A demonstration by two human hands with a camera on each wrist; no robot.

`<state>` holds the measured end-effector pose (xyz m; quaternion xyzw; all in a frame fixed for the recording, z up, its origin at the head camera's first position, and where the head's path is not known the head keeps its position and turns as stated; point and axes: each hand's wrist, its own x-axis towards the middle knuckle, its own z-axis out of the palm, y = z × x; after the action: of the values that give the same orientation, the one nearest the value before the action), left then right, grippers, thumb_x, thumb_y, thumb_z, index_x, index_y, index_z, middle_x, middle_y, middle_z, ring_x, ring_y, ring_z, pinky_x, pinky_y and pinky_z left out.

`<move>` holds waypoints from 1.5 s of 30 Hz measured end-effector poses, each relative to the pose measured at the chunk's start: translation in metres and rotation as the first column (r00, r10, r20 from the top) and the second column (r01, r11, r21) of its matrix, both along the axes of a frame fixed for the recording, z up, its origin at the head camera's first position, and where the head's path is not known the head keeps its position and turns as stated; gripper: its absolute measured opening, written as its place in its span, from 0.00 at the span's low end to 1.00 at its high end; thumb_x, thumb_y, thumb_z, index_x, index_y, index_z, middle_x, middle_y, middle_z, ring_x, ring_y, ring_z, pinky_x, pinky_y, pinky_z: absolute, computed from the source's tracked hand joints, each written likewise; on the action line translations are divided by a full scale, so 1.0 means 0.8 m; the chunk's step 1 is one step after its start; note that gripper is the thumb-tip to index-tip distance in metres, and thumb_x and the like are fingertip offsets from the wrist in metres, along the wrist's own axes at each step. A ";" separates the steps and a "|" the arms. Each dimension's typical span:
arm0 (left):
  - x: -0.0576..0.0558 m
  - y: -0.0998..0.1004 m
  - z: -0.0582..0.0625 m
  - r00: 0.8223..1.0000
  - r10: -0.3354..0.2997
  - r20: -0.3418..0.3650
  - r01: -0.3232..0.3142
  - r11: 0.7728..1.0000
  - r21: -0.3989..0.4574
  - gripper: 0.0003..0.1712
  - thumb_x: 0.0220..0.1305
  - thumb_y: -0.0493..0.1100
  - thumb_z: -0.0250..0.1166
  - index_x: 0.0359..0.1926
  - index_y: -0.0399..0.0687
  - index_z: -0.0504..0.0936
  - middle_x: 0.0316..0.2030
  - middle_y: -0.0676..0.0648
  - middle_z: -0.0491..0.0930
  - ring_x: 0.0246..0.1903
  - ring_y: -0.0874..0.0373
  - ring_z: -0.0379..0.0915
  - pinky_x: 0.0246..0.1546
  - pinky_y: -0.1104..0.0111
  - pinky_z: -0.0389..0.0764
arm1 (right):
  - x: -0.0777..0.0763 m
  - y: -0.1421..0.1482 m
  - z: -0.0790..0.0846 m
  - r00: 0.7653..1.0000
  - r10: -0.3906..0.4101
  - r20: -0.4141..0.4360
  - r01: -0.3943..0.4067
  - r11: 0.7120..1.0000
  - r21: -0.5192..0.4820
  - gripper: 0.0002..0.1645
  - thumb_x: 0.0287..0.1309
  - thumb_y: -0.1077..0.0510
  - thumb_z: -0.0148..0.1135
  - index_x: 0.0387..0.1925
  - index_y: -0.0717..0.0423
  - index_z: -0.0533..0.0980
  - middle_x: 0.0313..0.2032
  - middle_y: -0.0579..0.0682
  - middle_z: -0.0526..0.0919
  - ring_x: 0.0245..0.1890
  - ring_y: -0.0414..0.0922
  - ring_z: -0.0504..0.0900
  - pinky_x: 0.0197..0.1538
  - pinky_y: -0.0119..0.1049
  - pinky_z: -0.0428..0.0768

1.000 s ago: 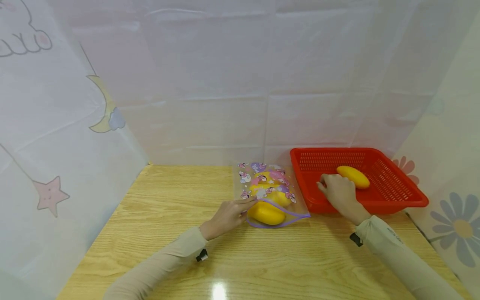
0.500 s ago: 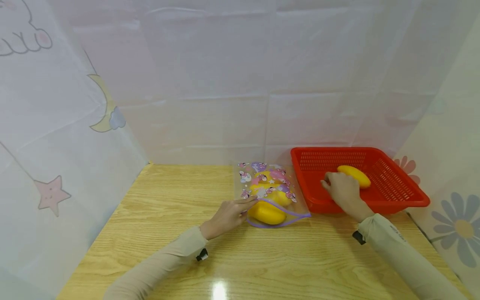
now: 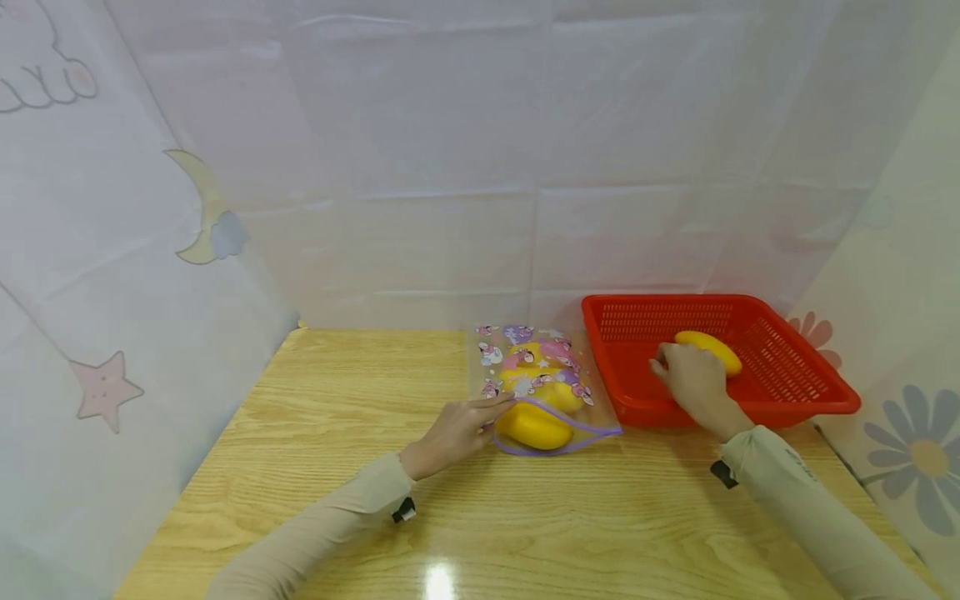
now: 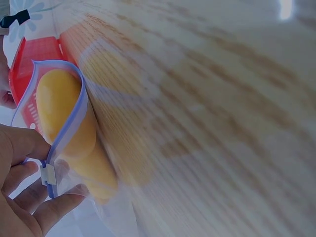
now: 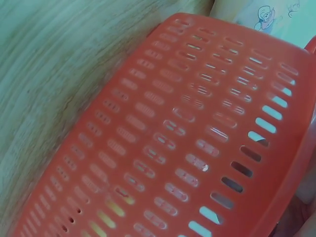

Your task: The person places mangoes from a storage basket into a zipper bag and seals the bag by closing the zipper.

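In the head view, a clear printed zip bag (image 3: 491, 354) with a purple zip edge lies on the table, its mouth facing the person. Several yellow mangoes are inside, one mango (image 3: 534, 427) just at the mouth. My left hand (image 3: 453, 435) pinches the bag's left edge, by a white slider (image 4: 48, 174) in the left wrist view. My right hand (image 3: 696, 385) reaches over the near rim into a red basket (image 3: 618, 404), bent at the wrist. Beyond it lies another yellow mango (image 3: 705, 346). The right fingertips are mostly hidden, so whether they touch the mango cannot be told.
The wooden table (image 3: 337, 367) meets a pale curtain (image 3: 420, 250) at the back and sides. The basket's slotted wall (image 5: 163, 123) fills most of the right wrist view. It stands at the back right, beside the bag.
My right hand has moved a little to the right inside the basket, closer to the mango. The left hand and the bag have stayed in place.
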<state>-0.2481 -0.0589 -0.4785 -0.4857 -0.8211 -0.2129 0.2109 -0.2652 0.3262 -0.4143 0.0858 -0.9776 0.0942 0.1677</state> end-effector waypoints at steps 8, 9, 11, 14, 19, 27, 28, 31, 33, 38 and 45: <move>0.000 -0.001 -0.001 1.000 -0.001 0.004 0.001 1.000 0.004 0.31 0.52 0.26 0.68 0.61 0.39 0.79 0.58 0.41 0.78 0.14 0.72 0.44 0.14 0.84 0.51 | -0.006 0.011 -0.002 1.000 0.000 -0.012 0.000 1.000 0.002 0.12 0.59 0.60 0.68 0.27 0.66 0.78 0.14 0.48 0.71 0.14 0.46 0.68 0.15 0.39 0.68; 0.000 -0.001 -0.001 1.000 -0.002 0.004 0.002 1.000 0.006 0.31 0.52 0.26 0.68 0.60 0.39 0.79 0.58 0.40 0.79 0.14 0.72 0.44 0.14 0.84 0.51 | -0.006 0.013 -0.002 1.000 0.000 -0.019 0.000 1.000 0.005 0.12 0.58 0.60 0.68 0.26 0.66 0.78 0.14 0.48 0.71 0.14 0.46 0.67 0.15 0.39 0.67; -0.001 -0.001 -0.001 1.000 -0.004 0.005 0.004 1.000 0.009 0.31 0.52 0.25 0.69 0.60 0.38 0.79 0.57 0.40 0.79 0.14 0.72 0.44 0.14 0.84 0.51 | -0.006 0.015 -0.002 0.999 0.002 -0.035 -0.001 1.000 0.007 0.12 0.58 0.60 0.69 0.25 0.65 0.78 0.13 0.47 0.71 0.13 0.45 0.67 0.15 0.39 0.66; -0.001 -0.002 0.000 1.000 -0.006 0.007 0.006 1.000 0.009 0.31 0.52 0.25 0.68 0.60 0.38 0.79 0.57 0.39 0.79 0.14 0.72 0.43 0.14 0.84 0.51 | -0.007 0.016 -0.002 0.999 -0.011 -0.046 0.011 1.000 0.003 0.12 0.57 0.60 0.69 0.24 0.64 0.77 0.13 0.47 0.70 0.13 0.45 0.66 0.13 0.38 0.63; 0.000 -0.002 0.001 1.000 0.003 0.021 -0.003 1.000 -0.007 0.31 0.54 0.26 0.67 0.62 0.39 0.78 0.58 0.40 0.78 0.14 0.72 0.44 0.14 0.84 0.51 | -0.008 0.022 -0.003 0.998 -0.045 -0.039 0.044 0.999 -0.017 0.11 0.57 0.60 0.69 0.24 0.62 0.78 0.15 0.48 0.72 0.14 0.47 0.68 0.11 0.40 0.64; 0.002 0.000 0.003 1.000 0.009 0.021 -0.009 1.000 -0.012 0.31 0.53 0.25 0.67 0.61 0.39 0.79 0.58 0.40 0.78 0.13 0.70 0.46 0.14 0.83 0.51 | -0.009 0.034 -0.004 0.998 -0.065 0.007 0.065 0.997 -0.050 0.12 0.58 0.60 0.68 0.23 0.58 0.75 0.19 0.51 0.75 0.17 0.52 0.71 0.17 0.49 0.69; 0.002 0.000 0.002 1.000 0.009 0.019 -0.009 1.000 -0.012 0.31 0.53 0.25 0.67 0.61 0.39 0.79 0.58 0.40 0.78 0.14 0.70 0.46 0.14 0.83 0.51 | -0.010 0.036 -0.005 0.998 -0.066 0.013 0.066 0.996 -0.054 0.12 0.59 0.60 0.67 0.23 0.58 0.75 0.18 0.51 0.74 0.17 0.52 0.71 0.18 0.49 0.69; 0.001 0.000 0.001 1.000 0.012 0.010 -0.012 1.000 -0.013 0.31 0.53 0.25 0.67 0.61 0.39 0.79 0.58 0.40 0.78 0.14 0.70 0.45 0.14 0.83 0.51 | -0.011 0.042 -0.008 0.997 -0.070 0.032 0.072 0.995 -0.067 0.14 0.60 0.59 0.66 0.22 0.57 0.72 0.16 0.50 0.69 0.17 0.52 0.68 0.18 0.46 0.66; 0.001 0.000 0.001 1.000 0.013 0.007 -0.013 1.000 -0.014 0.31 0.53 0.26 0.67 0.61 0.40 0.79 0.58 0.41 0.78 0.14 0.71 0.45 0.14 0.83 0.51 | -0.013 0.046 -0.010 0.997 -0.071 0.036 0.074 0.994 -0.075 0.14 0.61 0.59 0.65 0.22 0.57 0.72 0.16 0.49 0.68 0.16 0.51 0.68 0.18 0.45 0.65; 0.000 0.000 0.000 1.000 0.016 0.008 -0.016 1.000 -0.016 0.31 0.53 0.26 0.67 0.61 0.40 0.79 0.58 0.41 0.78 0.14 0.71 0.45 0.14 0.84 0.51 | -0.017 0.055 -0.015 0.996 -0.079 0.038 0.081 0.994 -0.079 0.14 0.61 0.59 0.64 0.22 0.56 0.71 0.15 0.50 0.67 0.16 0.52 0.67 0.18 0.45 0.64; 0.000 0.000 0.000 1.000 0.010 0.014 -0.010 1.000 -0.006 0.31 0.53 0.25 0.67 0.61 0.40 0.79 0.58 0.41 0.78 0.14 0.71 0.44 0.14 0.83 0.51 | -0.020 0.062 -0.013 0.996 -0.076 0.042 0.080 0.993 -0.086 0.10 0.61 0.60 0.63 0.27 0.62 0.76 0.16 0.52 0.70 0.16 0.53 0.69 0.17 0.46 0.66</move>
<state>-0.2479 -0.0585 -0.4787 -0.4807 -0.8256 -0.2129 0.2048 -0.2813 0.3759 -0.4248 0.0383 -0.9782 0.1320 0.1557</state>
